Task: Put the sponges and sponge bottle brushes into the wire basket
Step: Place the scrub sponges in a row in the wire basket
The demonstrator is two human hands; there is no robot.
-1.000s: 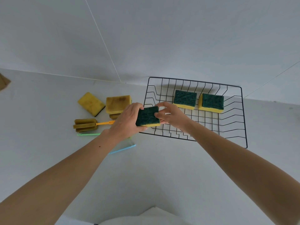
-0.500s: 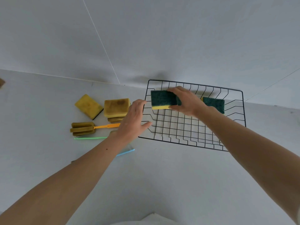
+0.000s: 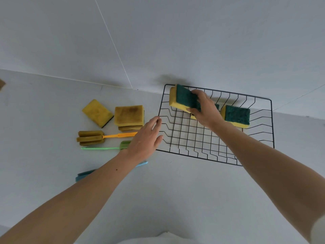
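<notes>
Right hand [image 3: 204,110] grips 1 green-topped sponge [image 3: 182,101], tilted, above the far-left corner of the wire basket [image 3: 193,156]. Left hand [image 3: 146,140] holds nothing, fingers loosely spread, at the basket's left rim. 1 flat sponge [image 3: 236,116] lies inside; 1 hidden sponge [image 3: 217,106] shows partly behind the right hand. On the desk [image 3: 175,199], left of the basket: loose sponge [image 3: 97,112], sponge stack [image 3: 128,115], orange-handled brush [image 3: 91,138], green-handled brush [image 3: 100,148], blue-handled brush [image 3: 84,175]
</notes>
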